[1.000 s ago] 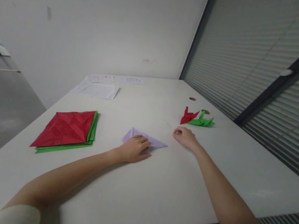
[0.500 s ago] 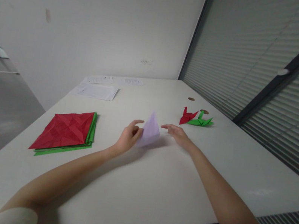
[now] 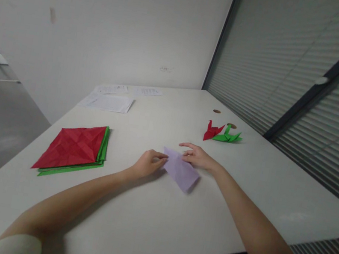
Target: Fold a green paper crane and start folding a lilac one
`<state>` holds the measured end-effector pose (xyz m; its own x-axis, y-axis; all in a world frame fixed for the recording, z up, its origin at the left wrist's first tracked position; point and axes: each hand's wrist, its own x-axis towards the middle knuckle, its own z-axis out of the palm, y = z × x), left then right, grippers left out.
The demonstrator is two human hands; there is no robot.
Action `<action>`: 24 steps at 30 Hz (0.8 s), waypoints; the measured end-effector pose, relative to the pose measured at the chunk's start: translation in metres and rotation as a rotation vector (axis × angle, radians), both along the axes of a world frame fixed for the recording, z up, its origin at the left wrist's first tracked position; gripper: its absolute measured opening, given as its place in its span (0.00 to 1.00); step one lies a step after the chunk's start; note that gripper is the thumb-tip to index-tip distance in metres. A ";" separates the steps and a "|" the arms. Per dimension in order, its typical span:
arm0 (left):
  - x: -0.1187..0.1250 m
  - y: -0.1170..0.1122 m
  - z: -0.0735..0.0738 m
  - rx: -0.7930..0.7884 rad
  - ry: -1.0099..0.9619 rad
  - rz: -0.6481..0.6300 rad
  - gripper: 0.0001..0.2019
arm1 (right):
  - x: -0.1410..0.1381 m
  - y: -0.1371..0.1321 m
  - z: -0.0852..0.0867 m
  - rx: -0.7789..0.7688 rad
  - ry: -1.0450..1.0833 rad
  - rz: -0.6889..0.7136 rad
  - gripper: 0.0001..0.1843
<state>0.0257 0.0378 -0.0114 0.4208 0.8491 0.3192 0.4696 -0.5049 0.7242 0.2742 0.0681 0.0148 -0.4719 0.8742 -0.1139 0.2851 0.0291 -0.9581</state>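
A folded piece of light purple paper [image 3: 181,173] is tilted just above the white table, one of its corners toward me. My left hand [image 3: 148,163] is closed, pinching the paper's left corner between thumb and fingertips. At the upper right edge, my right hand [image 3: 199,156] touches the paper with its thumb side. Its index finger stretches out over the far side and the fingers are apart. Whether the right fingertips grip the paper's edge is hard to make out.
On the left lies a stack of creased red and green paper sheets [image 3: 77,146]. A red folded paper bird [image 3: 212,131] and a green one [image 3: 228,136] stand at the right. Printed sheets [image 3: 108,102] lie at the back left of the table [image 3: 127,224]. Blinds [image 3: 296,70] line the right side.
The purple paper has turned from standing point up to lying tilted, with a corner toward me. My left hand has shifted slightly nearer; my right hand has come in to touch the paper.
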 end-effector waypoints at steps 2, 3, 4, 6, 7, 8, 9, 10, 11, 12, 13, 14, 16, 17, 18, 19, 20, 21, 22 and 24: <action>-0.003 -0.003 0.001 0.165 0.192 0.004 0.14 | -0.001 0.003 -0.008 0.149 -0.134 -0.007 0.30; -0.004 -0.004 0.001 0.245 0.249 -0.004 0.13 | -0.002 0.003 -0.011 0.222 -0.193 -0.004 0.26; -0.005 -0.004 0.002 0.314 0.273 -0.039 0.12 | -0.004 0.003 -0.014 0.285 -0.240 -0.001 0.23; -0.006 -0.005 0.004 0.391 0.283 -0.232 0.13 | -0.009 0.002 -0.017 0.367 -0.300 -0.002 0.20; -0.006 -0.005 0.005 0.407 0.283 -0.314 0.13 | -0.012 0.001 -0.018 0.388 -0.322 -0.006 0.19; -0.005 -0.005 0.005 0.416 0.292 -0.365 0.15 | -0.014 0.001 -0.018 0.407 -0.342 -0.013 0.18; -0.005 -0.005 0.005 0.421 0.309 -0.388 0.17 | -0.016 0.000 -0.018 0.432 -0.362 -0.024 0.17; -0.004 -0.005 0.005 0.427 0.333 -0.383 0.19 | -0.017 -0.001 -0.018 0.467 -0.379 -0.038 0.15; -0.004 -0.004 0.004 0.435 0.361 -0.365 0.19 | -0.018 -0.001 -0.016 0.513 -0.391 -0.052 0.13; -0.003 -0.003 0.003 0.445 0.386 -0.340 0.18 | -0.018 -0.002 -0.015 0.566 -0.397 -0.064 0.10; -0.004 -0.002 0.002 0.454 0.406 -0.315 0.16 | -0.018 -0.003 -0.012 0.614 -0.397 -0.059 0.09; -0.004 0.000 0.001 0.463 0.416 -0.292 0.14 | -0.017 -0.004 -0.010 0.647 -0.393 -0.028 0.10; -0.005 0.003 -0.002 0.480 0.413 -0.258 0.14 | -0.015 -0.008 -0.004 0.653 -0.396 0.103 0.14; -0.006 0.004 -0.003 0.483 0.405 -0.242 0.14 | -0.014 -0.010 -0.002 0.631 -0.413 0.179 0.17; -0.006 0.005 -0.004 0.485 0.396 -0.222 0.14 | -0.014 -0.012 0.000 0.606 -0.440 0.244 0.21; -0.007 0.005 -0.005 0.485 0.390 -0.202 0.14 | -0.013 -0.013 0.002 0.588 -0.474 0.286 0.23; -0.007 0.006 -0.005 0.485 0.389 -0.183 0.15 | -0.013 -0.015 0.003 0.580 -0.509 0.304 0.24; -0.007 0.005 -0.006 0.487 0.394 -0.168 0.15 | -0.014 -0.016 0.003 0.582 -0.540 0.308 0.23; -0.007 0.005 -0.006 0.492 0.404 -0.158 0.16 | -0.015 -0.017 0.002 0.592 -0.564 0.304 0.21; -0.006 0.004 -0.007 0.513 0.424 -0.143 0.16 | -0.017 -0.017 0.001 0.625 -0.586 0.289 0.15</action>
<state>0.0194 0.0422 -0.0183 0.6952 0.5612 0.4491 0.5634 -0.8135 0.1444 0.2574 0.0512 0.0156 -0.6988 0.7136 0.0506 0.6231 0.6419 -0.4469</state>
